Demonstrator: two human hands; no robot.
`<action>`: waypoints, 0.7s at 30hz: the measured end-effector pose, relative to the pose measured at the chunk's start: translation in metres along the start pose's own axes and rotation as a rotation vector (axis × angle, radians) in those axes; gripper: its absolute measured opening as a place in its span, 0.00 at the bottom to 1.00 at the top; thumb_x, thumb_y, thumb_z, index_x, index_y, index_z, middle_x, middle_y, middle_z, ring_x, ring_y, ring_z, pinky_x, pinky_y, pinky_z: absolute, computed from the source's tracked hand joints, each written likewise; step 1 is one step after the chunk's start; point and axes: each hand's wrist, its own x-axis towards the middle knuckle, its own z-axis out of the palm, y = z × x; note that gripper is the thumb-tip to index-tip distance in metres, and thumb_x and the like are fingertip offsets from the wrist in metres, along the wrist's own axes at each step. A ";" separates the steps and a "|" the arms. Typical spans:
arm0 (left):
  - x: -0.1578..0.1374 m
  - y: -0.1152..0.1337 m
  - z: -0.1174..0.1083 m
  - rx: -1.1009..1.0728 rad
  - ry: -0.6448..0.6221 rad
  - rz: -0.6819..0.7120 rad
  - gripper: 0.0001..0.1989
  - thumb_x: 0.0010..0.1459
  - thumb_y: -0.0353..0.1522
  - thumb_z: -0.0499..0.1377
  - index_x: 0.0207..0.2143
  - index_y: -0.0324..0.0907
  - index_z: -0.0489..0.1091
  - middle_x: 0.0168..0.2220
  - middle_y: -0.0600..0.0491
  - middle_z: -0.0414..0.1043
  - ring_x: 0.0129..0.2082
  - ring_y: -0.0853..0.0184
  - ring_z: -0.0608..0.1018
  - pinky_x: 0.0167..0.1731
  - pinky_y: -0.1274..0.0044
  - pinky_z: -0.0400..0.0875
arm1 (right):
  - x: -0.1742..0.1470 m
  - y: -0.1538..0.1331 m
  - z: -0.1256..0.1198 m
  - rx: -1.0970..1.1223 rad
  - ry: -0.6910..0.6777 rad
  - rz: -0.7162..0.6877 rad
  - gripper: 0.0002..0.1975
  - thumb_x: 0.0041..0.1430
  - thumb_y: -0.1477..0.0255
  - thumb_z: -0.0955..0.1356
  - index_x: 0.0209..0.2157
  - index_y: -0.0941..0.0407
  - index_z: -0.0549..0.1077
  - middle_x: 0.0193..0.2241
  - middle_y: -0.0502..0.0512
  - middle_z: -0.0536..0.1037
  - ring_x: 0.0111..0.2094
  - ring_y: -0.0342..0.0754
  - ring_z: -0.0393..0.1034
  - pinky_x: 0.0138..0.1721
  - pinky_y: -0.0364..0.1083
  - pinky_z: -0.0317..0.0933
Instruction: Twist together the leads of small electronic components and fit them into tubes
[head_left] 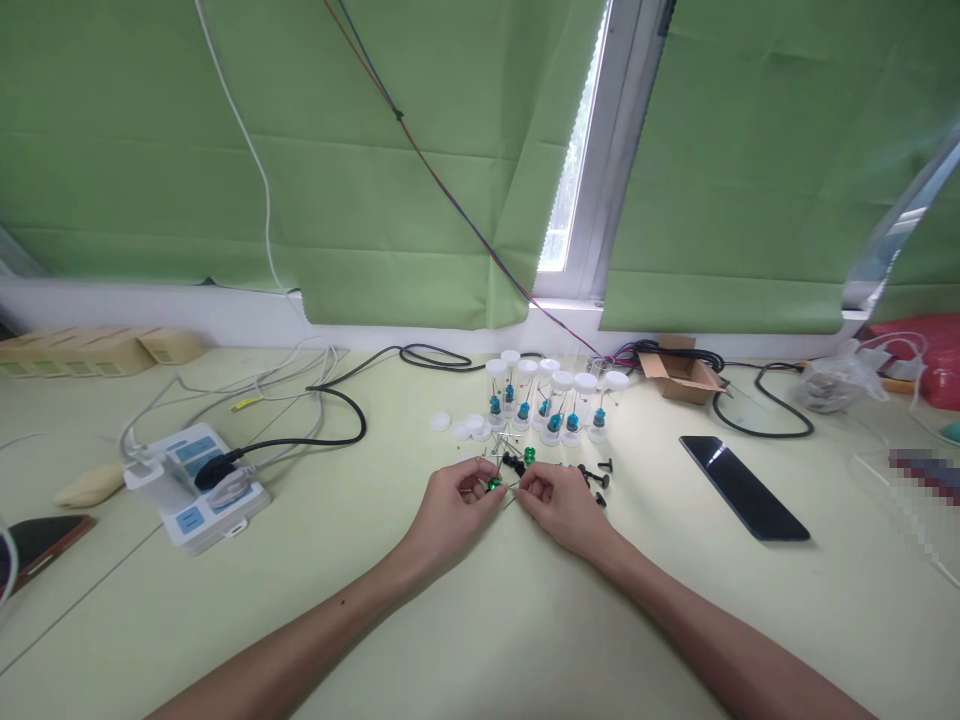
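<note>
My left hand (454,502) is closed in a pinch around a small shiny green part (494,484) with a thin stem. Close beside it, my right hand (559,502) pinches with its fingertips almost meeting the left ones; what it grips is too small to make out. Just beyond the fingers lie another green part (529,456), several black pins with flat heads (602,481) and some thin metal rods. Behind them stand several clear tubes with white caps (562,381), each with a blue part inside. Loose white caps (474,424) lie to their left.
A white power strip (191,485) with plugs and cables sits at left. At right are a black phone (745,488), an open cardboard box (681,377) and a clear plastic bag (832,385). Black cable (780,432) loops along the back, below green blinds (420,200).
</note>
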 end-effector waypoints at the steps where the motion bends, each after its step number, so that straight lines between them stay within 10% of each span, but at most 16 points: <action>1: 0.000 0.000 0.000 0.002 0.000 -0.004 0.09 0.52 0.37 0.61 0.31 0.41 0.72 0.25 0.56 0.66 0.23 0.70 0.64 0.24 0.78 0.59 | 0.000 0.000 0.000 -0.004 -0.003 -0.003 0.05 0.53 0.74 0.67 0.25 0.56 0.72 0.17 0.47 0.69 0.20 0.42 0.61 0.24 0.41 0.54; 21: 0.001 -0.008 0.001 0.084 -0.072 0.005 0.08 0.52 0.37 0.61 0.28 0.41 0.69 0.23 0.58 0.60 0.23 0.72 0.58 0.23 0.79 0.53 | -0.001 0.000 -0.001 -0.051 -0.035 -0.014 0.04 0.54 0.75 0.66 0.26 0.56 0.72 0.18 0.46 0.70 0.21 0.42 0.62 0.25 0.41 0.54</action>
